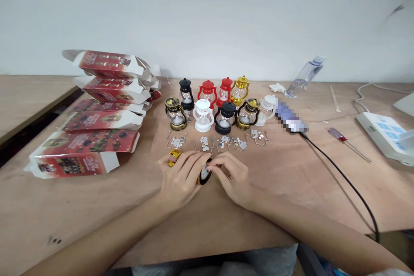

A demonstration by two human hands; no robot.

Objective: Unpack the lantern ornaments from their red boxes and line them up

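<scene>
My left hand [181, 179] is wrapped round a gold miniature lantern [175, 155] lying on its side, its base turned toward my right hand. Much of the lantern is hidden by my fingers. At the white and black underside of the base, my right hand [233, 177] has its thumb and fingertips pinched together; whether they hold a small part I cannot make out. Just beyond my hands lie bent wire handles [223, 150], small white pieces [241, 143] and silver button cells [260, 136]. Behind these stand several lanterns, among them a white one [203, 116] and a black one [225, 118].
Red printed boxes [87, 153] are stacked at the left. To the right are a blurred phone [289, 116] on a black cable [343, 172], a screwdriver [349, 143], a power strip [386, 133] and a tilted water bottle [305, 76]. Crumpled tissue [277, 88] lies behind the phone.
</scene>
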